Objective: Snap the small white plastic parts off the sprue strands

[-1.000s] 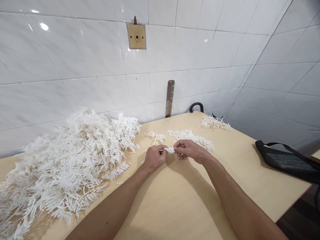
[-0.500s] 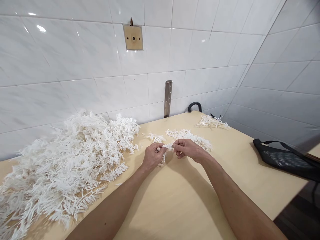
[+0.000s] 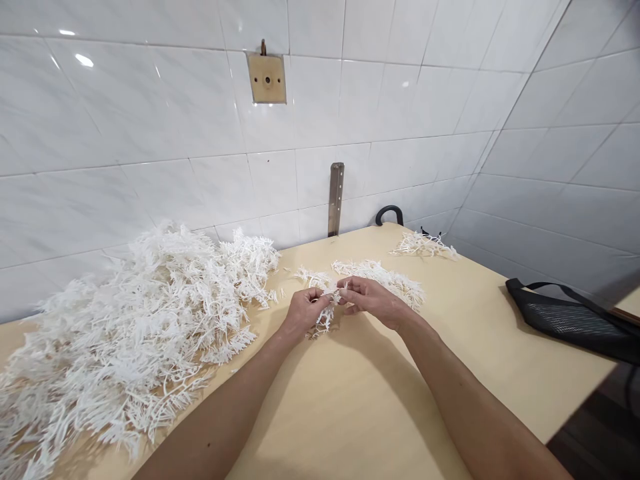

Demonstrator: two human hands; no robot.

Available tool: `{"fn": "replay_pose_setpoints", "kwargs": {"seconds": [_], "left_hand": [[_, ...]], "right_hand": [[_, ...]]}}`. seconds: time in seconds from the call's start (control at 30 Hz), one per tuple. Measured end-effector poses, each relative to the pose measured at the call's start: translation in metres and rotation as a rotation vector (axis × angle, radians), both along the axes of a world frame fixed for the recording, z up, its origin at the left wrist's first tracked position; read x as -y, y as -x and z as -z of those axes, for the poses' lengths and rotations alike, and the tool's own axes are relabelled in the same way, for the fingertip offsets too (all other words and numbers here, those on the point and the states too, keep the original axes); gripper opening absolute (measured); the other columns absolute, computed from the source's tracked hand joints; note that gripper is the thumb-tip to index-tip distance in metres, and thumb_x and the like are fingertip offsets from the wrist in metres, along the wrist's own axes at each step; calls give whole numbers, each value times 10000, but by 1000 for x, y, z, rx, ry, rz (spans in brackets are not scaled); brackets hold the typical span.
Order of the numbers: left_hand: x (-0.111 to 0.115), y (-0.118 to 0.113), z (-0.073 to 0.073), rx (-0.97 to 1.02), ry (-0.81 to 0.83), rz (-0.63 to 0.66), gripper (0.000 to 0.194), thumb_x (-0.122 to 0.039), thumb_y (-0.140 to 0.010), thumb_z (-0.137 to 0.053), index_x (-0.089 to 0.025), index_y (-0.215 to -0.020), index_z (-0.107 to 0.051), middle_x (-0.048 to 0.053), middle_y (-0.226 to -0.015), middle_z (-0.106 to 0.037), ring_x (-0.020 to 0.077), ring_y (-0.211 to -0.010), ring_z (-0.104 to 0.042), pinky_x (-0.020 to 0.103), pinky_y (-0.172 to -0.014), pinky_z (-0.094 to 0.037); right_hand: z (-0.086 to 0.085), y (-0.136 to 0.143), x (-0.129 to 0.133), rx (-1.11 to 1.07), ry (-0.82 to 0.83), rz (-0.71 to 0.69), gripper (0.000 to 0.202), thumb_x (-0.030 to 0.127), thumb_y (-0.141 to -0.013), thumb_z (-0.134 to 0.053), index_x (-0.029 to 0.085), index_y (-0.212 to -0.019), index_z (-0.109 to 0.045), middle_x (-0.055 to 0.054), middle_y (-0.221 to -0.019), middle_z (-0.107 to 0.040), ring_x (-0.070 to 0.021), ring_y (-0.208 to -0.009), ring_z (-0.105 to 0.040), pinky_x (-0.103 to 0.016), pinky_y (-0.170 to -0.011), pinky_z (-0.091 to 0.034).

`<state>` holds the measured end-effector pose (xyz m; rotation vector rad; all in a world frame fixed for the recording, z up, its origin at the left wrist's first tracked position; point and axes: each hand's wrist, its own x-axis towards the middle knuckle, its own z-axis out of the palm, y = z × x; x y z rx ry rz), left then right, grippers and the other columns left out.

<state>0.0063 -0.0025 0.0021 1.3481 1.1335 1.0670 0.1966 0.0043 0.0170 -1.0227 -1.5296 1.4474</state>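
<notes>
Between my hands, above the middle of the table, is a small white branching plastic sprig (image 3: 324,320), partly covered by the fingers. My left hand (image 3: 303,311) pinches it between thumb and fingers. From the right, my right hand (image 3: 369,298) has its thumb and fingertips closed on the sprig's upper end. Just behind the hands lies a flat heap of similar white sprigs (image 3: 387,277), and a smaller bit of sprig (image 3: 311,275) lies behind my left hand. A large pile of white artificial foliage (image 3: 165,320) spreads over the table's left side.
The pale wooden table (image 3: 360,413) stands against a tiled wall. More white sprigs (image 3: 425,245) lie at the back right, near a black curved handle (image 3: 389,215). A black mesh bag (image 3: 560,317) rests on the right edge. A metal bracket (image 3: 336,200) rises at the back.
The right hand's fingers have shifted slightly left and opened a little over the sprig. More of the sprig now hangs visible below the left hand.
</notes>
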Motion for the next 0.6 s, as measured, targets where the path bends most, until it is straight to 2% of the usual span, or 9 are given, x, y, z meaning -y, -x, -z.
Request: {"fn": "replay_pose_setpoints", "kwargs": {"seconds": [0.13, 0.23, 0.33, 0.47, 0.6], "left_hand": [[-3, 0, 4, -30, -65, -44, 153, -297, -700, -667, -154, -731, -622, -15, -636, -588, 95, -546, -505, 210, -525, -376], [-4, 0, 6, -9, -73, -80, 155, -269, -670, -687, -160, -740, -602, -23, -641, -586, 90, -551, -502, 209, -539, -385], [-4, 1, 4, 64, -7, -63, 204, -301, -663, -718, -159, -745, -596, -27, -614, -577, 90, -527, -499, 212, -522, -381], [-2, 2, -1, 212, 118, 17, 353, -425, -633, -790, -153, -752, -599, -34, -565, -554, 81, -463, -469, 218, -471, -358], [-3, 2, -5, 365, 221, 73, 393, -426, -597, -834, -146, -749, -603, -44, -521, -527, 65, -417, -417, 211, -423, -312]], "right_hand": [[11, 9, -4, 25, 57, 50, 388, 539, -750, -728, 166, -822, -649, -42, -772, -626, -172, -766, -617, -319, -697, -558], [17, 12, -7, 41, 50, 84, 353, 476, -696, -785, 170, -816, -659, -21, -717, -629, -156, -688, -609, -303, -646, -547], [20, 14, -7, 33, 12, 74, 304, 420, -699, -778, 174, -840, -666, -6, -676, -634, -147, -652, -602, -297, -635, -536], [18, 16, -6, 22, 9, 94, 215, 332, -711, -733, 177, -835, -651, -5, -654, -649, -150, -629, -612, -288, -617, -526], [15, 17, -5, -64, 27, 98, 163, 278, -702, -703, 182, -816, -636, 1, -668, -646, -152, -642, -621, -293, -633, -531]]}}
